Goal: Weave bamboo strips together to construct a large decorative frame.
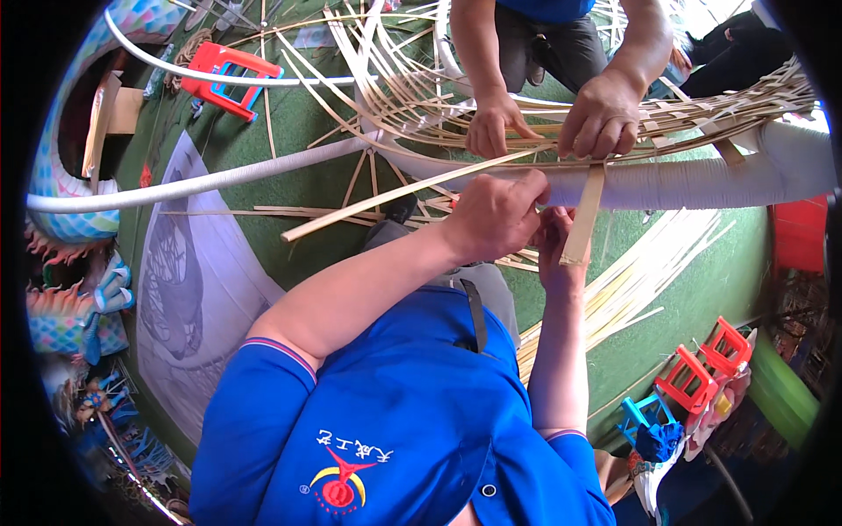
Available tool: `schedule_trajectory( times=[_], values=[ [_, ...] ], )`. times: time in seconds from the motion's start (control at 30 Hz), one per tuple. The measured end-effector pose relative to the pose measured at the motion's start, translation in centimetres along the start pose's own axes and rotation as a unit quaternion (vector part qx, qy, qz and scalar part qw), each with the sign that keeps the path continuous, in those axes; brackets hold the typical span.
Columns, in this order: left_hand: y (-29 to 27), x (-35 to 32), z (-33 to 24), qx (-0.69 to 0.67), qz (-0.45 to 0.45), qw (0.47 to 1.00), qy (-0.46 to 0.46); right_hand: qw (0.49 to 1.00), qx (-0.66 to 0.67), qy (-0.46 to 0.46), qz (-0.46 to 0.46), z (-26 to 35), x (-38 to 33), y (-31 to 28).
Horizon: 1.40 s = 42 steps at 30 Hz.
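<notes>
My left hand (495,215) is closed, its fingertips bunched just below a long bamboo strip (377,203) that slants down to the left. What those fingers pinch is hidden. Close beside it, my right hand (555,241) is also closed, partly covered by a short flat bamboo strip (585,215) that hangs from the frame across it. I cannot make out what it grips. Both hands are at the near side of a thick white-wrapped tube (675,181). Along the tube's far side runs a woven bamboo lattice (702,118).
Opposite me, another person's two hands (603,116) press on the lattice. Loose bamboo strips (649,272) lie on green flooring to the right. A drawing sheet (197,289) is at left. Red stools (688,379) stand at right; a red stool (224,83) is at upper left.
</notes>
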<state>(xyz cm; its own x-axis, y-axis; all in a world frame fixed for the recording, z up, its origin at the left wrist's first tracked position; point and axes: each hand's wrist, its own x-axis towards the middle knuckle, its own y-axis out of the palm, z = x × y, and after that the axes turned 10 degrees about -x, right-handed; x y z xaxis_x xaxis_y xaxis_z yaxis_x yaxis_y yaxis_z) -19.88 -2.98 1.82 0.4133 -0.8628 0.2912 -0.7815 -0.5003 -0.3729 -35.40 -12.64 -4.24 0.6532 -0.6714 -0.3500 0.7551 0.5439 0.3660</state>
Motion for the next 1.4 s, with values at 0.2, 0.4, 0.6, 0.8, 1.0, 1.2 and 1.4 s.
schedule_trajectory(
  times=[0.2, 0.4, 0.6, 0.8, 1.0, 1.2, 1.4],
  values=[
    [-1.4, 0.7, -0.4, -0.084, 0.100, 0.990, -0.044, 0.998, 0.011, 0.066, -0.023, 1.4, -0.4, 0.5],
    [-1.4, 0.6, 0.3, -0.120, 0.148, 0.981, -0.035, 0.992, 0.083, 0.073, 0.068, 1.5, 0.0, -0.8],
    [-0.3, 0.4, 0.3, 0.097, 0.119, 0.982, 0.107, 0.994, 0.068, 0.069, 0.045, 2.5, 0.2, 0.1],
    [0.9, -0.2, 1.4, 0.168, 0.073, 0.965, 0.185, 0.990, 0.068, 0.065, 0.106, 2.2, 0.6, -1.1],
    [0.9, -0.4, 1.8, 0.201, 0.080, 0.957, 0.192, 0.988, 0.059, 0.065, 0.126, 2.2, 0.8, -1.3],
    [1.5, -0.7, 2.2, 0.181, 0.073, 0.959, 0.206, 0.992, -0.008, 0.055, 0.113, 2.7, 0.6, -1.0],
    [1.8, -0.8, 2.3, 0.191, 0.049, 0.955, 0.220, 0.988, -0.080, 0.050, 0.124, 3.5, 0.2, -0.9]
  ],
)
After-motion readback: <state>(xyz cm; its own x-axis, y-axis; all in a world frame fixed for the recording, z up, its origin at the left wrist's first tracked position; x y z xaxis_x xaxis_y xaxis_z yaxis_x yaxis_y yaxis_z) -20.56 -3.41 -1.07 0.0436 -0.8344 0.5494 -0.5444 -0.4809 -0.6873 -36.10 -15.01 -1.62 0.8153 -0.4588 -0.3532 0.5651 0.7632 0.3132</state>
